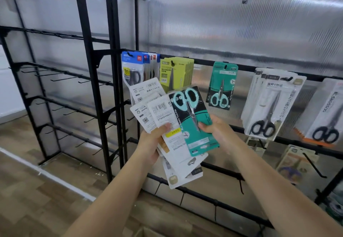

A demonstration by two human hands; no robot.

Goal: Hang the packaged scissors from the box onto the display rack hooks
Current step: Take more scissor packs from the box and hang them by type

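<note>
Before rack point(222, 64) | left hand point(152, 143) grips packs point(157, 110) | right hand point(219, 130) pinches teal pack point(196, 125)

The display rack point(96, 80) is matt black metal, backed by ribbed translucent plastic panels point(232, 28) with a dull sheen. The teal scissors pack point(196, 123) at centre frame is glossy printed card under clear plastic; the white packs point(148, 110) beside it look like matt card. The floor point(27, 190) at lower left is smooth wood-look planking.
</note>
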